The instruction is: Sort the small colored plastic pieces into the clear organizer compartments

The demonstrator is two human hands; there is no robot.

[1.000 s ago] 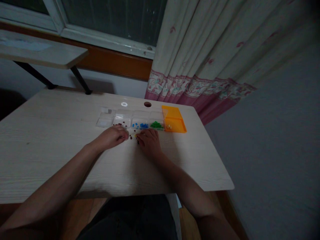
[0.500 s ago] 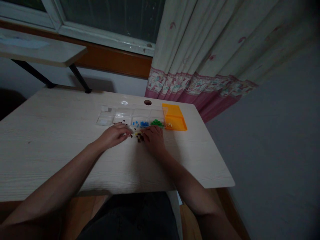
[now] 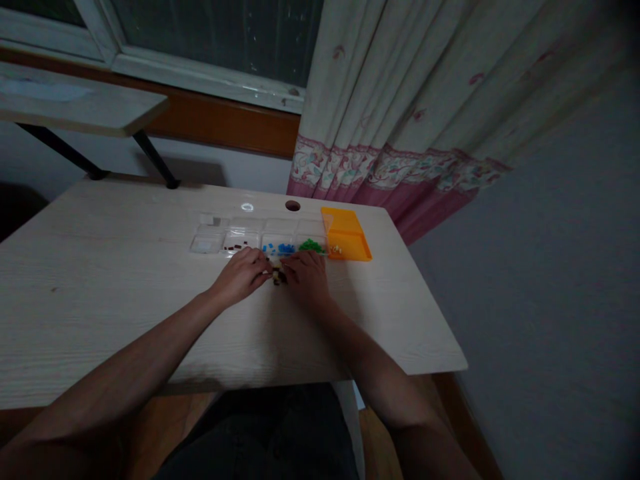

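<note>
My left hand (image 3: 243, 273) and my right hand (image 3: 306, 273) rest on a pale wooden table (image 3: 125, 293), fingertips nearly meeting over a small heap of dark and yellow beads (image 3: 277, 275). Both hands have their fingers curled inward toward the heap; whether either pinches a bead is too small to see. Just beyond the hands lies a clear divided box (image 3: 210, 235) holding dark red beads (image 3: 234, 247), blue beads (image 3: 281, 249) and green beads (image 3: 311, 245) in separate compartments. Its orange lid (image 3: 345, 239) lies open at the right end.
A round cable hole (image 3: 293, 206) is in the table behind the box. A patterned curtain (image 3: 400, 120) hangs at the back right, a window (image 3: 210, 33) at the back. A second small table (image 3: 75, 107) stands at the far left.
My left hand slid right and both hands closed in on the loose beads, gathering them into a tighter heap. The view shifted slightly.
</note>
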